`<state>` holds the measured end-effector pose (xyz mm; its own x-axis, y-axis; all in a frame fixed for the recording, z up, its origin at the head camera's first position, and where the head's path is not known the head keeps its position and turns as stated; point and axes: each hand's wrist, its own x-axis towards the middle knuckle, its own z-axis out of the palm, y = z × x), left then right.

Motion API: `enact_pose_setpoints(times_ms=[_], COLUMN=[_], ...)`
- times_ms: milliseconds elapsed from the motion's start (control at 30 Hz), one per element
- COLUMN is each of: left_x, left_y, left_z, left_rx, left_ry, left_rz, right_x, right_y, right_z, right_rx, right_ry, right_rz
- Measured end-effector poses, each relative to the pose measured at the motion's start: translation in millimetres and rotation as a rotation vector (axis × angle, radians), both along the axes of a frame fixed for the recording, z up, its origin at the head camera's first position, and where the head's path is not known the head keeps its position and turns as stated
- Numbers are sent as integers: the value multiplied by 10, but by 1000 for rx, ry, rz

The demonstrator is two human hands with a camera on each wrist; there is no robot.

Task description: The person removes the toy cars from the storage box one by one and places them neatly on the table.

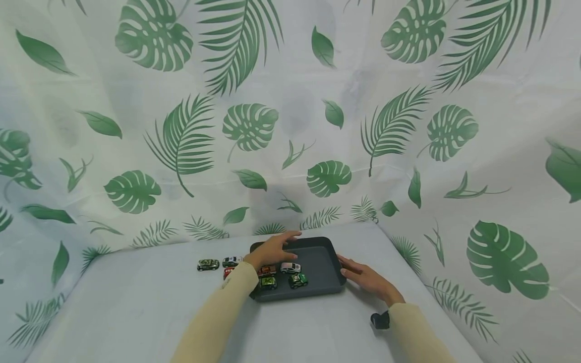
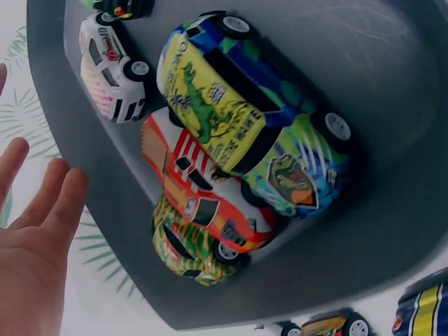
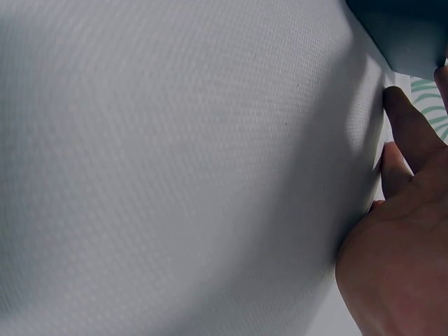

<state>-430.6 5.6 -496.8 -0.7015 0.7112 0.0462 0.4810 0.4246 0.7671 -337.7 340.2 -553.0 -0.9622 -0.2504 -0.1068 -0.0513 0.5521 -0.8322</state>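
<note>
A dark grey tray lies on the table with several toy cars in its left part. Among them are a yellow, green and blue car, a red and white one, an orange-green striped one and a white one. Above the tray's left side reaches my left hand, fingers spread and holding nothing. My right hand is at the tray's right side, fingers extended toward its wall; whether they touch it I cannot tell.
Left of the tray stand a camouflage toy car, a white one and a red one, the last partly hidden by my left sleeve. A leaf-patterned curtain hangs behind the white table.
</note>
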Motion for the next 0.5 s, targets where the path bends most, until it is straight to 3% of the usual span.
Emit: enact_pose_setpoints(times_ms=[500], left_x=[7], left_y=[23], left_z=[-152], left_rx=[-15], left_ry=[-12], left_rz=[-34], right_x=[45], right_y=[-23], right_z=[54], right_rx=[-2], right_ry=[8], right_rz=[-9])
